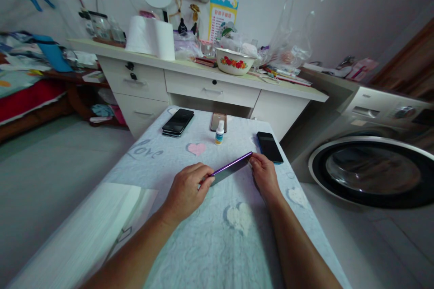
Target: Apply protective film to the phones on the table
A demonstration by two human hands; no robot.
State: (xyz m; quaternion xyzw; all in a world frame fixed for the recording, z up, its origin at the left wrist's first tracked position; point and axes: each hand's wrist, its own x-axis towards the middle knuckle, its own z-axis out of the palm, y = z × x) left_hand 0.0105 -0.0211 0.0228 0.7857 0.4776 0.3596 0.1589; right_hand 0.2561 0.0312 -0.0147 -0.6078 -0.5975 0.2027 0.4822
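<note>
A phone with a purple edge (pixel 232 168) is held tilted above the cloth-covered table (pixel 203 244). My left hand (pixel 190 189) grips its left end between thumb and fingers. The fingers of my right hand (pixel 264 174) are closed on its right end. Just beyond the phone, a small white spray bottle (pixel 219 133) with a blue and yellow label stands upright. Behind the bottle lies a brown-gold phone (pixel 214 122). A stack of dark phones (pixel 178 122) rests at the table's far left. Near my right hand lies another dark phone (pixel 269 146) with a blue edge.
Beyond the table stands a white desk (pixel 210 92) bearing paper rolls (pixel 165 40), a flowered bowl (pixel 234 62) and plastic bags. At the right is a washing machine (pixel 373 122). A white sheet (pixel 98 221) lies on the table's near left.
</note>
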